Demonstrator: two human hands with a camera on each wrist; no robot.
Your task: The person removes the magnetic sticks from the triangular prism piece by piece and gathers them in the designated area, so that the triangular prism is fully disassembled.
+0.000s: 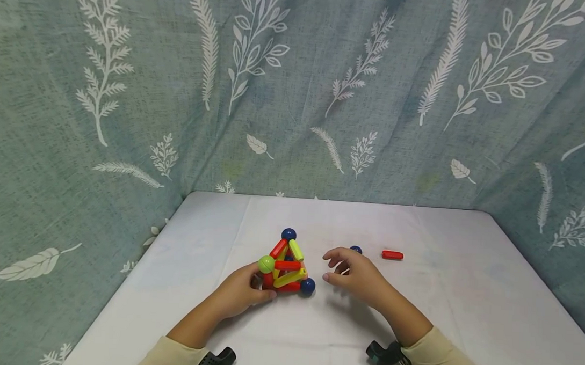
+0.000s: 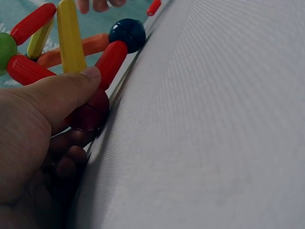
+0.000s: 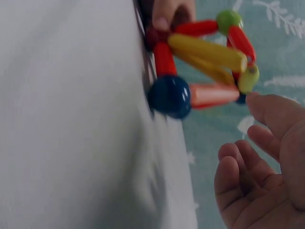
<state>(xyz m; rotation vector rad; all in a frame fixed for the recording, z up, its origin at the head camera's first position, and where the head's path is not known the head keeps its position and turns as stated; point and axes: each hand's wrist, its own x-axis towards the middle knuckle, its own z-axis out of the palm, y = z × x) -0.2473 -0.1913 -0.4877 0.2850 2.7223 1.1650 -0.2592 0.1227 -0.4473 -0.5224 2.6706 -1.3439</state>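
Note:
A frame of magnetic building rods and balls [image 1: 287,265] stands on the white table, its rods red, yellow, yellow-green and orange. A green ball [image 1: 266,264] sits at its left corner. Blue balls mark its top [image 1: 288,234] and its lower right corner [image 1: 307,286]. My left hand [image 1: 242,291] holds the frame at its lower left. In the left wrist view, the thumb lies against a red rod [image 2: 112,64] beside a dark red ball [image 2: 90,112]. Right of the frame hovers my right hand [image 1: 359,276], apart from it, fingers loosely bent with nothing between them.
A loose blue ball [image 1: 356,249] lies behind the right hand, partly hidden by it. Farther right on the white table [image 1: 462,306] is a loose red rod [image 1: 392,255]. A green-blue leaf-patterned cloth [image 1: 294,123] hangs behind and beside the table.

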